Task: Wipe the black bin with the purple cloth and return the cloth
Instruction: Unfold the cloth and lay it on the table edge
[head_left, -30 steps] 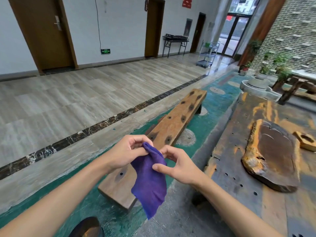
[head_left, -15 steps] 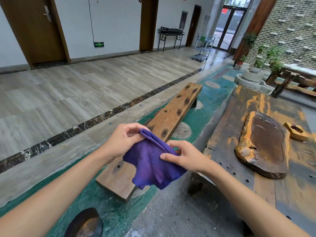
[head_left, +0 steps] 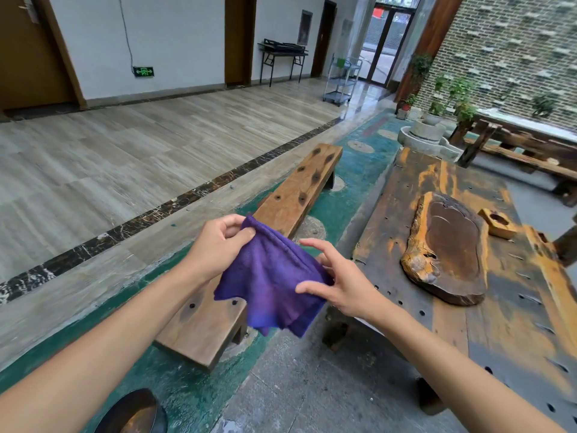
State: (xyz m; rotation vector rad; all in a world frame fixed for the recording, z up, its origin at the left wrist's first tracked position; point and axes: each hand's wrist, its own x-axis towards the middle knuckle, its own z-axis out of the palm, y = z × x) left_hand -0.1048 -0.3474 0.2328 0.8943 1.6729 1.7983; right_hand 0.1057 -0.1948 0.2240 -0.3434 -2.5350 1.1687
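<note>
I hold the purple cloth in front of me, above the near end of a wooden bench. My left hand pinches its upper left corner. My right hand pinches the cloth's right side between thumb and fingers, with the index finger stretched out over the top edge. The cloth is folded over and hangs slack between both hands. The black bin stands on the floor at the bottom left, only its round rim and dark inside showing.
A long wooden bench runs away from me on the green floor. To the right stands a rough wooden table with a carved wooden slab and a small wooden block. Stone basins and potted plants stand beyond.
The cloth went from hanging long below my hands to being folded and spread wider between them. My right hand moved right and lower along its edge. The view shifted left and down.
</note>
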